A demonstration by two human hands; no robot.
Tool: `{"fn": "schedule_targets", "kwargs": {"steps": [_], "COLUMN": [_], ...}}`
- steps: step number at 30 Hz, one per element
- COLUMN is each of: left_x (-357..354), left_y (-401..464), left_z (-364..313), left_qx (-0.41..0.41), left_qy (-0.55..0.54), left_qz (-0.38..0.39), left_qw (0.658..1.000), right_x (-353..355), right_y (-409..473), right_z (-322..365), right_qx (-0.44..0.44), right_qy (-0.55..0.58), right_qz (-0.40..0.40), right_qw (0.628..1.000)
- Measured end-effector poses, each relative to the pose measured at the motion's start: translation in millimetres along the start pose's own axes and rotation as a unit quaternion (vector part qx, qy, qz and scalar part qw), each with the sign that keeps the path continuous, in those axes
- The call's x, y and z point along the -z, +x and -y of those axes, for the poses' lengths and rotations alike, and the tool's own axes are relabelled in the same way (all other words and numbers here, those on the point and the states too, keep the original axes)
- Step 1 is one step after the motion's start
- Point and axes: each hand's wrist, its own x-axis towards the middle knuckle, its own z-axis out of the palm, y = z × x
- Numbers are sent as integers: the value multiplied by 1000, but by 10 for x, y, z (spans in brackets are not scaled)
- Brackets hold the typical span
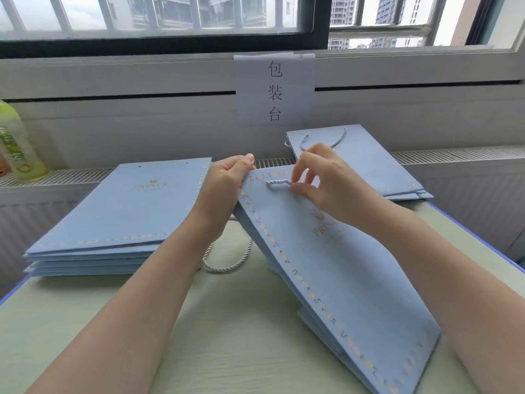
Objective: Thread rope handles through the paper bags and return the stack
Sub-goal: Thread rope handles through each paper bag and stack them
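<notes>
Green bottle (17, 143) far left on sill. Unthreaded stack (119, 217) of blue bags on table (227, 336), punched holes bare. Left hand (224, 191) grips top edge of tilted bag (326, 265), thumb on top. Rope (227, 265) loops below, hanging from underside. Right hand (321, 180) pinches rope end (278, 184) at hole. Finished pile (369, 163) behind, handles in. Risks: rope end slips from pinch and drops back through hole; frayed tip snags; hard pull tears paper at hole; tilted bag slides off grip.
</notes>
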Motion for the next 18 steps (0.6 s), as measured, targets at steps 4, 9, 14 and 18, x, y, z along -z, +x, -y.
{"fn": "schedule_targets", "kwargs": {"steps": [4, 9, 14, 18], "left_x": [98, 66, -92, -157], "left_y": [47, 17, -59, -77], "left_z": [-33, 81, 206, 300], "left_qx": [14, 81, 30, 30], "left_qy": [169, 481, 557, 469], "left_qz": [68, 200, 112, 104], "left_qw": [983, 850, 822, 876], "right_x": [71, 99, 261, 261], "right_y": [-40, -65, -92, -104], "right_z": [-91, -67, 63, 52], "right_qx": [-69, -144, -198, -199], "right_qy": [-109, -137, -108, -175], "right_qz": [151, 201, 332, 398], "right_qw": [980, 959, 916, 878]}}
